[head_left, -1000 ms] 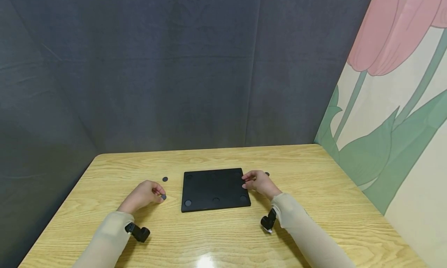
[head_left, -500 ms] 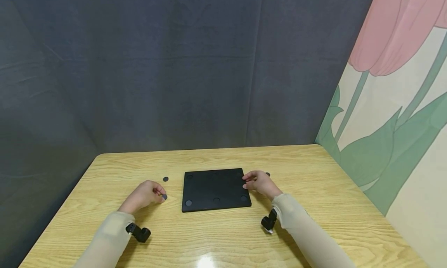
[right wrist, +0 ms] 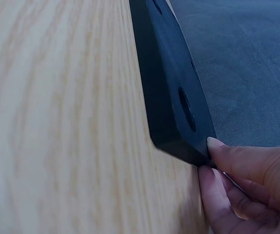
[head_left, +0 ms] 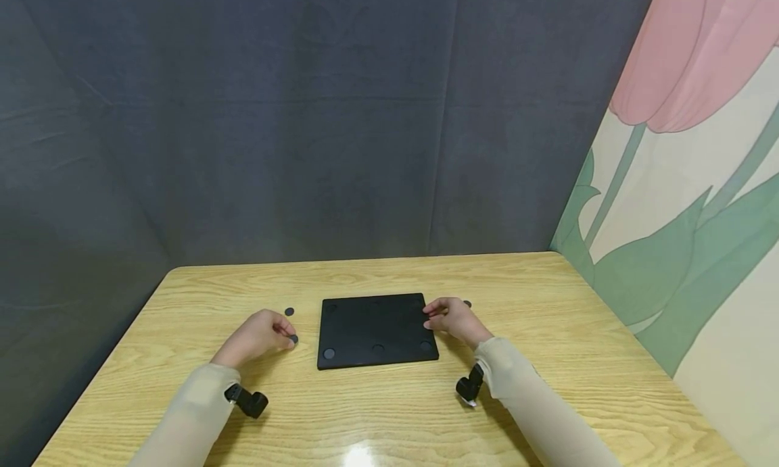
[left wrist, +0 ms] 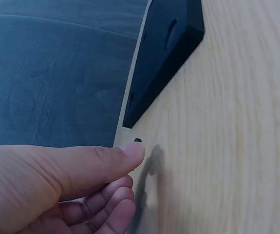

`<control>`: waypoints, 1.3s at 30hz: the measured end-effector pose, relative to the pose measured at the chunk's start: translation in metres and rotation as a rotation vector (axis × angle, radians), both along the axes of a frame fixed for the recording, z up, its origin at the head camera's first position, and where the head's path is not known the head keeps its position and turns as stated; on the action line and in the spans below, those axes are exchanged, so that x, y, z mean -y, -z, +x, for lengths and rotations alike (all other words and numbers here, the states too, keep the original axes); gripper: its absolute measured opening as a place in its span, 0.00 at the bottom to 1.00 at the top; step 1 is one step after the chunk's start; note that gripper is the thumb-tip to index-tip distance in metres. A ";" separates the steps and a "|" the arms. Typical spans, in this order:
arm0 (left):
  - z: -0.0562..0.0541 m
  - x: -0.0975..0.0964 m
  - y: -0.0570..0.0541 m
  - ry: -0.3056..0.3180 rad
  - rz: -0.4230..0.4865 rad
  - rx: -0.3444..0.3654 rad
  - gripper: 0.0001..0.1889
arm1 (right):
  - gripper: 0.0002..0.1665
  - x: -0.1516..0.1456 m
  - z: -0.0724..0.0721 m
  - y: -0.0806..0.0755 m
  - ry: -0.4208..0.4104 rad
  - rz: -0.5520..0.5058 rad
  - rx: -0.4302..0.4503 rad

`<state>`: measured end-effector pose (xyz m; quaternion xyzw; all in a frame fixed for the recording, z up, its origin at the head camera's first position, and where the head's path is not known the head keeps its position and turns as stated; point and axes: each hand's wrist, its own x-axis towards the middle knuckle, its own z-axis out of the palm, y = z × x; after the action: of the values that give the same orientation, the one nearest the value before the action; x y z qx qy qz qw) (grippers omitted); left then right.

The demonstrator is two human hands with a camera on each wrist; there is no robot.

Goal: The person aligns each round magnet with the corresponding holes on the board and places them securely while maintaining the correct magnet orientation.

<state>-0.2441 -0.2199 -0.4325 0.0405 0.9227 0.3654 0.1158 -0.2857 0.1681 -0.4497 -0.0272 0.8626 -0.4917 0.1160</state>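
Note:
In the head view, a flat black rectangular board [head_left: 374,328] with round recesses lies on the table. A greyer disc [head_left: 329,353] fills its front-left recess. My left hand [head_left: 260,333] is left of the board and pinches a small dark disc [head_left: 294,339] between thumb and fingertips. Only a sliver of that disc [left wrist: 138,140] shows past the thumb in the left wrist view. My right hand [head_left: 455,320] grips the board's right edge. In the right wrist view, the thumb [right wrist: 218,146] touches the edge from above, with a finger below it.
A loose dark disc [head_left: 289,311] lies on the table beyond my left hand. Another disc [head_left: 467,304] is partly hidden behind my right hand. The wooden table [head_left: 377,413] ends at a dark curtain [head_left: 304,149]; a flower-patterned wall [head_left: 681,217] stands on the right.
My left hand has moved slightly right and away from me, bringing the pinched disc closer to the board. The right hand stays at the board's edge.

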 end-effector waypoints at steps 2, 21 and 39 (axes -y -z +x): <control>-0.002 -0.002 -0.002 0.005 0.002 0.001 0.05 | 0.14 0.000 0.000 0.000 0.003 -0.003 0.001; -0.017 -0.028 -0.012 0.012 0.021 -0.044 0.02 | 0.14 -0.002 -0.002 0.002 0.001 -0.012 0.006; -0.039 -0.052 -0.013 -0.029 0.043 -0.078 0.04 | 0.14 -0.001 -0.001 0.001 -0.004 0.005 -0.008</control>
<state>-0.2834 -0.1676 -0.4199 0.0439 0.9190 0.3848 0.0733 -0.2871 0.1693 -0.4510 -0.0306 0.8642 -0.4892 0.1137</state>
